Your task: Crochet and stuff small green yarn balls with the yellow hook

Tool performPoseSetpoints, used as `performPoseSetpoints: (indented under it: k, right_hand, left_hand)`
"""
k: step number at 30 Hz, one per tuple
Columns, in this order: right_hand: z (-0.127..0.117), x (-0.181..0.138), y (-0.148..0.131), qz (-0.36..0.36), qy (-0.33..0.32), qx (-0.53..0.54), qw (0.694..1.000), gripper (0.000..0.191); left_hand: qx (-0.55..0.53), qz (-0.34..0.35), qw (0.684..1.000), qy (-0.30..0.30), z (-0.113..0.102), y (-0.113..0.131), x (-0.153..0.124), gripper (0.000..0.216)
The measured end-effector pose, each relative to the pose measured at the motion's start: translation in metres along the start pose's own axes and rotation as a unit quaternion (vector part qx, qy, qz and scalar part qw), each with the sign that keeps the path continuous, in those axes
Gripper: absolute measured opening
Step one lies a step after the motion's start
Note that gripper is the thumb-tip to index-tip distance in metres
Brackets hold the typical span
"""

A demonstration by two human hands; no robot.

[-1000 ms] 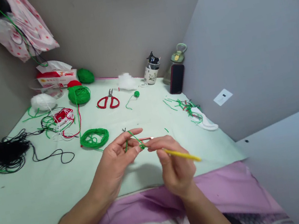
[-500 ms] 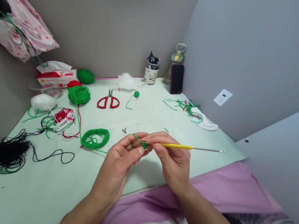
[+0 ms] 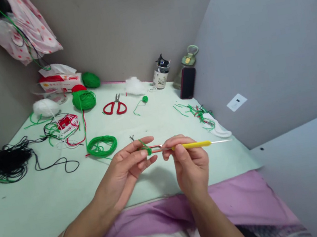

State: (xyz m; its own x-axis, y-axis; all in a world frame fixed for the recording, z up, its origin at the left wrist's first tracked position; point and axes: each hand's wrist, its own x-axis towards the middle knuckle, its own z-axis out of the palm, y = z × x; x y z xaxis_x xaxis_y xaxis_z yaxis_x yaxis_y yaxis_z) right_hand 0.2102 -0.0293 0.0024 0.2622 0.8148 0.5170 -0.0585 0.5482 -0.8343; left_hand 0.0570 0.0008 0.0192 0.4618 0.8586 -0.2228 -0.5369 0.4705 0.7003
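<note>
The left hand [image 3: 125, 171] pinches a small bit of green yarn [image 3: 146, 149] between thumb and fingers, just above the pale green table [image 3: 147, 124]. The right hand [image 3: 189, 162] grips a yellow crochet hook [image 3: 192, 145] — its tip points into the yarn. The two hands are close together near the table's front edge. A loop of green yarn [image 3: 102, 145] lies just behind the left hand, and red scissors [image 3: 115, 107] lie farther back.
</note>
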Motion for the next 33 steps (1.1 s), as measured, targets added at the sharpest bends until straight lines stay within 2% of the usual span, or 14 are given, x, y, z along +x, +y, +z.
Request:
performPoseSetpoints:
  k: [3,5,9,11,14,17,19,20,21,24,25,27,30,33]
  right_hand:
    - [0.003,0.001,0.001,-0.002,-0.047,-0.017,0.999,0.017]
    - [0.002,0.001,0.002,-0.008,-0.049,-0.026,0.998,0.017]
    - [-0.003,0.002,0.002,0.063,-0.041,0.044,0.996,0.020]
    - [-0.005,0.001,-0.001,0.049,-0.049,0.023,0.997,0.022]
    - [-0.006,-0.002,-0.004,-0.072,-0.088,-0.129,0.985,0.024]
    - [-0.005,-0.006,0.000,-0.238,-0.123,-0.315,0.911,0.031]
    - [-0.003,-0.008,0.003,-0.295,-0.109,-0.375,0.872,0.036]
    - [-0.002,-0.009,0.004,-0.293,-0.101,-0.374,0.874,0.037]
    - [-0.002,-0.009,0.004,-0.271,-0.088,-0.352,0.892,0.036]
    - [0.000,-0.006,-0.001,-0.144,-0.019,-0.190,0.971,0.028]
    - [0.001,-0.005,-0.002,-0.102,-0.003,-0.130,0.986,0.025]
    - [0.003,-0.002,-0.004,-0.046,-0.002,-0.055,0.997,0.022]
    - [0.004,0.001,-0.001,-0.013,-0.039,-0.047,0.998,0.018]
    - [0.003,0.001,0.002,0.021,-0.038,-0.010,0.999,0.018]
  left_hand:
    - [0.054,0.022,0.998,-0.005,0.003,-0.001,-0.002,0.033]
    - [0.066,0.022,0.998,-0.007,0.004,-0.001,-0.003,0.033]
    - [0.064,0.009,0.998,-0.025,0.004,0.002,-0.005,0.031]
    - [0.086,0.017,0.996,-0.006,0.003,0.004,-0.005,0.032]
    - [0.120,0.060,0.990,0.035,0.003,0.002,-0.005,0.032]
    - [0.111,0.087,0.989,0.044,0.003,-0.002,-0.003,0.036]
    - [0.071,0.059,0.995,0.034,0.004,-0.004,-0.001,0.038]
    - [0.046,0.036,0.998,0.028,0.004,-0.004,-0.001,0.037]
    - [0.022,0.013,0.999,0.021,0.004,-0.003,0.000,0.036]
    - [-0.016,-0.012,1.000,0.018,0.004,-0.002,0.000,0.029]
    - [-0.015,-0.005,1.000,0.020,0.005,-0.002,0.000,0.029]
    - [-0.002,0.014,1.000,0.015,0.006,-0.002,-0.001,0.030]
    - [0.025,0.030,0.999,-0.002,0.009,-0.004,-0.003,0.029]
    - [0.049,0.034,0.998,0.000,0.010,-0.003,-0.004,0.030]
